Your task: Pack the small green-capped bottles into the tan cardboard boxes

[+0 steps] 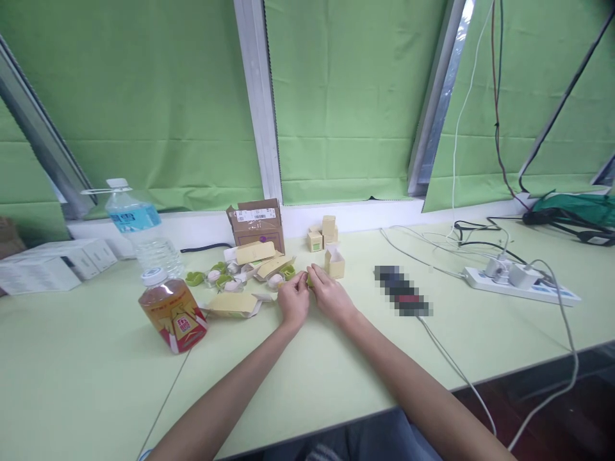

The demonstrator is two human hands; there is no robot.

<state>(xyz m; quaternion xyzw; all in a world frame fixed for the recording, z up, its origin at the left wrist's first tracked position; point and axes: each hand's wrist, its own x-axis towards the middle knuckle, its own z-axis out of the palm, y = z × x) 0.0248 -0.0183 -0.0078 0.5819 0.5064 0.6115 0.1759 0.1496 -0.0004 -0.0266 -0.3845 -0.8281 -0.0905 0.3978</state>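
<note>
My left hand [293,299] and my right hand [329,296] meet in the middle of the pale green table [307,371], fingers pinched together around a small green item [309,280] that is mostly hidden between them. An open small cream box [335,263] stands just beyond my right hand. Flattened cream boxes [234,303] lie to the left of my left hand, among several small green and white round pieces [221,275].
A brown cardboard box [257,225] and small stacked cream boxes [323,235] stand at the back. A clear water bottle [141,227] and an amber drink bottle [173,312] are at left, white boxes [52,264] far left. A power strip [521,283] with cables lies at right.
</note>
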